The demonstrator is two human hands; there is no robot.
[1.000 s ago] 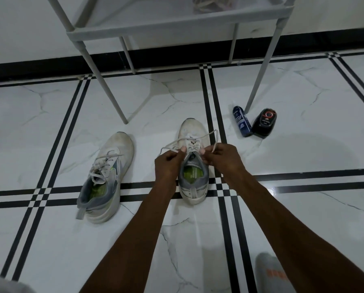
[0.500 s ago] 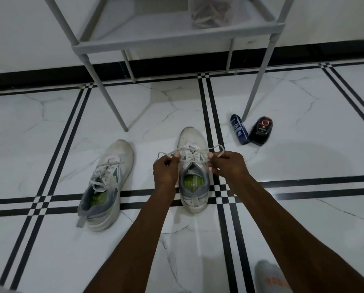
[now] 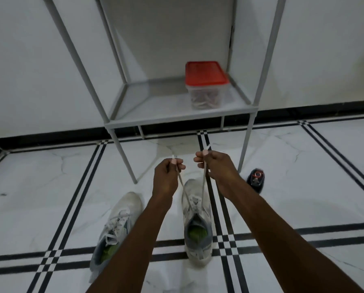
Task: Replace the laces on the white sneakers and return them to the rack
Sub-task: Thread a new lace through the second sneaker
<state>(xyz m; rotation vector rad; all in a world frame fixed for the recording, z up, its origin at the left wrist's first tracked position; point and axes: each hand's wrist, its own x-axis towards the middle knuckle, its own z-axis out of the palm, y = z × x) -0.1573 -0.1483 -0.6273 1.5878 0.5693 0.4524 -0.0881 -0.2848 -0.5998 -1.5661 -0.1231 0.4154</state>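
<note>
Two white sneakers with green insoles lie on the tiled floor. The right sneaker (image 3: 198,223) sits between my forearms, toe pointing away, with its white lace (image 3: 202,187) drawn up taut in two strands. My left hand (image 3: 166,176) pinches the left strand's end above the toe. My right hand (image 3: 218,168) pinches the right strand's end, slightly higher. The left sneaker (image 3: 117,227) lies laced beside my left arm, partly hidden by it. The grey metal rack (image 3: 177,118) stands just beyond my hands.
A clear box with a red lid (image 3: 206,83) holding laces sits on the rack's low shelf. A dark round tin (image 3: 255,178) lies on the floor right of my right hand. The wall with its black skirting runs behind the rack.
Both hands have risen from the shoe's tongue and drawn the lace ends up and forward until taut. The camera has tilted up, bringing the rack shelf and the box into view.
</note>
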